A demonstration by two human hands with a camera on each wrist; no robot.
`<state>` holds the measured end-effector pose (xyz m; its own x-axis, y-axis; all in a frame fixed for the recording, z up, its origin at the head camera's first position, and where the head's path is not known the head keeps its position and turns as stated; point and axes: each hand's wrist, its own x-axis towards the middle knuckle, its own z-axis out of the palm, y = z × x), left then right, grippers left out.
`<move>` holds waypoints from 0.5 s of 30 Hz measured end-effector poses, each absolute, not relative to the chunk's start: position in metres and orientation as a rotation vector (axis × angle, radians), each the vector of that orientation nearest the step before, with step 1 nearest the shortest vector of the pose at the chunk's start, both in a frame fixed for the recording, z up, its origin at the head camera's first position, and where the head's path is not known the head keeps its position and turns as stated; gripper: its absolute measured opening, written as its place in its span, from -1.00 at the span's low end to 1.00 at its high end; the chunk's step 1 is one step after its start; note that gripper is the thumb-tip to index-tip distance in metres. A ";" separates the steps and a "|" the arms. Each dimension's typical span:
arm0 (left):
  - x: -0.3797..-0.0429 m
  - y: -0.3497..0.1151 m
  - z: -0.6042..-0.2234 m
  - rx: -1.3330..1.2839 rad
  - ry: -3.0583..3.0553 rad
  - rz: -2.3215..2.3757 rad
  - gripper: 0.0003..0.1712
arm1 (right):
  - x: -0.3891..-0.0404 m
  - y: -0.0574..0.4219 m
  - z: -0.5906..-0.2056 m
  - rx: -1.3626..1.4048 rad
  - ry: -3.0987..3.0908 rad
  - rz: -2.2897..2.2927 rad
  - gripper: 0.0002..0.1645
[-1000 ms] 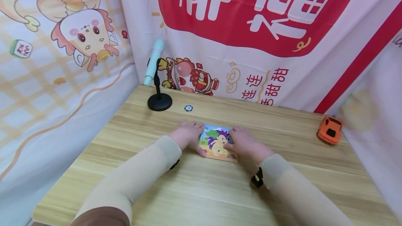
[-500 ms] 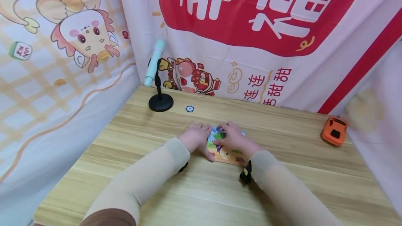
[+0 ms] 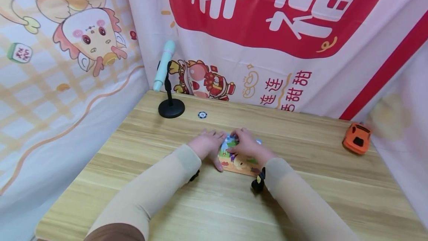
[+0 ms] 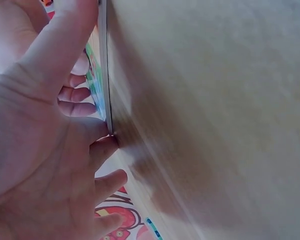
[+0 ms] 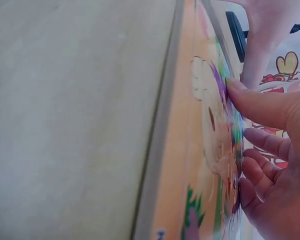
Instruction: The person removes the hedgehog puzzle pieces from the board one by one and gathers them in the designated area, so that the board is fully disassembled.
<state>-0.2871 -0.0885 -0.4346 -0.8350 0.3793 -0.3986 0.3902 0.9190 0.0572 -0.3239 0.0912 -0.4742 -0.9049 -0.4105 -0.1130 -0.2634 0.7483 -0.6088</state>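
A flat picture board (image 3: 230,166), printed with a cartoon hedgehog, lies on the table and looks like a puzzle. My left hand (image 3: 208,145) rests at its left edge, fingers extended and spread; in the left wrist view the left hand (image 4: 45,125) has thumb and forefinger against the rim of the board (image 4: 96,85). Over the board's middle is my right hand (image 3: 247,146), hiding much of the picture. The right wrist view shows the right hand (image 5: 280,150) with thumb and bent fingertips touching the printed face, set apart. No separate piece shows between them.
A pale turquoise microphone (image 3: 164,66) leans on a black stand (image 3: 171,108) at the back left. Beside it lies a poker chip (image 3: 202,115). An orange toy car (image 3: 357,138) sits at the table's right. Printed cloth (image 3: 200,44) hangs behind the wooden table (image 3: 207,211).
My right hand has moved left from the board's right side to its middle, then barely moved. My left hand stays at the left edge. The head view has shifted slightly.
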 end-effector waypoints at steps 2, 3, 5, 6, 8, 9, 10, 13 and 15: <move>-0.286 -0.087 -0.433 0.554 2.667 -0.042 0.64 | -0.325 0.090 -0.474 -0.510 2.701 -0.910 -0.31; -0.285 -0.086 -0.432 0.553 2.664 -0.045 0.63 | -0.326 0.090 -0.473 -0.503 2.699 -0.916 -0.32; -0.284 -0.086 -0.431 0.540 2.661 -0.047 0.62 | -0.326 0.089 -0.472 -0.487 2.697 -0.925 -0.33; -0.284 -0.085 -0.430 0.536 2.660 -0.053 0.61 | -0.326 0.088 -0.471 -0.481 2.697 -0.925 -0.33; -0.283 -0.084 -0.429 0.531 2.659 -0.058 0.61 | -0.326 0.087 -0.469 -0.463 2.694 -0.925 -0.32; -0.283 -0.084 -0.428 0.528 2.658 -0.058 0.60 | -0.326 0.086 -0.468 -0.454 2.690 -0.927 -0.32; -0.283 -0.084 -0.428 0.526 2.657 -0.059 0.61 | -0.326 0.086 -0.467 -0.447 2.686 -0.929 -0.32; -0.283 -0.083 -0.428 0.522 2.652 -0.066 0.60 | -0.326 0.085 -0.465 -0.430 2.676 -0.932 -0.32; -0.283 -0.083 -0.429 0.514 2.649 -0.067 0.61 | -0.326 0.085 -0.465 -0.422 2.669 -0.940 -0.32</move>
